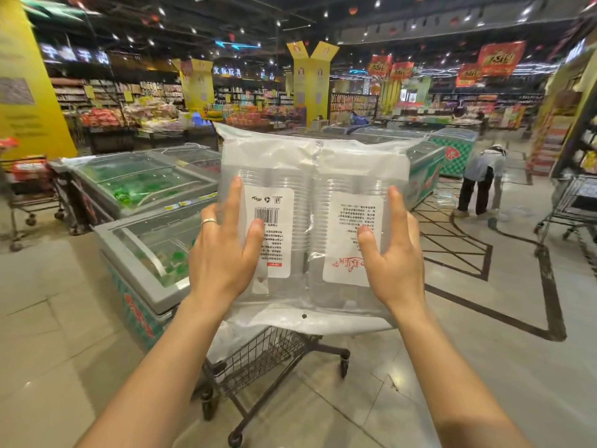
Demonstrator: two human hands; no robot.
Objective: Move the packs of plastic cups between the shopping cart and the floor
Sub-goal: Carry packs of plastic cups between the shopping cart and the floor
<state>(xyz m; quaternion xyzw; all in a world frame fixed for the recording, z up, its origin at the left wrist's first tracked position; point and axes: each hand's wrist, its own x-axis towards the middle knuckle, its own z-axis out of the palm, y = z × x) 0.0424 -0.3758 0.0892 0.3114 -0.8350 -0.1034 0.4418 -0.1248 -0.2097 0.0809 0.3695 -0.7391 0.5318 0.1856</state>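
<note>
Both my forearms reach up from the bottom edge. My left hand (223, 250), with a silver ring (208, 222) on one finger, and my right hand (392, 253) each clamp one side of a clear plastic pack of stacked transparent cups (310, 176). The thumbs press the white labels on the near face, and the print reads upside down. I hold the pack upright in the air, above the basket of the dark wire shopping cart (258, 354), which stands on the beige tiled floor (484, 367). Glass-lidded chest freezers (145, 182) line the left. Far right, a person (481, 182) bends over.
</note>
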